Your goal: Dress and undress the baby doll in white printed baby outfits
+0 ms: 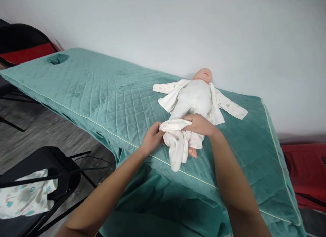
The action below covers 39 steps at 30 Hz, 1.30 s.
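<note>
A baby doll (195, 94) lies on its back on the green massage table, its head by the wall. Its body is pale grey-white, and an open white printed baby jacket (230, 105) spreads out on both sides of it. At the doll's lower legs, white printed baby pants (177, 145) hang bunched between my hands. My left hand (152, 137) is closed on the left edge of their waistband. With fingers closed, my right hand (200, 124) grips the right side of the waistband. A doll's foot (193, 152) shows below the cloth; the legs are partly hidden.
The massage table (114, 94) has a quilted green cover and a face hole at the far left. A black chair (51, 155) at lower left bears a printed white cloth (30, 193). Another chair (25, 43) stands behind, and a red object (305, 169) is at right.
</note>
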### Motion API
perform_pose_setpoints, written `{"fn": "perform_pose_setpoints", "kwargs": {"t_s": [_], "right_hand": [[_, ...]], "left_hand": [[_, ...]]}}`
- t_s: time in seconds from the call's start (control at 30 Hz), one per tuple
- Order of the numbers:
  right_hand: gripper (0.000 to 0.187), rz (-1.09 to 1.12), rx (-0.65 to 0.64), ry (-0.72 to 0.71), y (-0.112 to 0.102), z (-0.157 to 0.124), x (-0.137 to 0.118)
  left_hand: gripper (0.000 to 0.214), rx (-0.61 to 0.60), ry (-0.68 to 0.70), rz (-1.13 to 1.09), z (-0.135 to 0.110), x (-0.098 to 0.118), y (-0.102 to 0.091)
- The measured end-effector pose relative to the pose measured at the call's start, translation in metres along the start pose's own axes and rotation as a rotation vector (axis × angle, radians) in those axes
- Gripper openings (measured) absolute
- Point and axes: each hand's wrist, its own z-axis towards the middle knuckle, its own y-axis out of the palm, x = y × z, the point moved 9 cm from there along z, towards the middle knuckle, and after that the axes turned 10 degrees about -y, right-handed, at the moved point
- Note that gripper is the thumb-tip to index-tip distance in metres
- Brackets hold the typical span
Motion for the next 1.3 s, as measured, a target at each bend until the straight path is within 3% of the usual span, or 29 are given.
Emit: {"fn": "perform_pose_setpoints", "kwargs": {"t_s": [0.17,0.53,0.73,0.87,1.07,1.2,1.3], "right_hand": [[0.026,0.051,0.002,0.028,0.001,-0.002,0.004],[0.037,0.081,0.033,0.103,-0.003,-0.005,0.006],[0.037,0.159,0.186,0.174,-0.013,-0.008,0.017],[0.038,0.136,0.351,0.205,-0.025,-0.010,0.024],[0.034,0.063,0.531,0.275,-0.037,-0.011,0.030],[0.031,-0.034,0.579,0.341,-0.037,-0.011,0.031],[0.032,-0.065,0.568,0.293,-0.035,-0.008,0.025]], "left_hand": [[0.026,0.098,0.118,0.030,0.020,0.012,-0.005],[0.009,0.100,0.409,0.349,0.077,0.050,0.010],[0.016,0.192,0.635,0.663,0.103,0.071,0.028],[0.018,0.223,0.698,0.879,0.122,0.077,0.038],[0.016,0.312,0.805,1.109,0.125,0.081,0.047],[0.016,0.335,0.774,1.155,0.125,0.078,0.047],[0.016,0.324,0.769,1.134,0.123,0.078,0.047]]}}
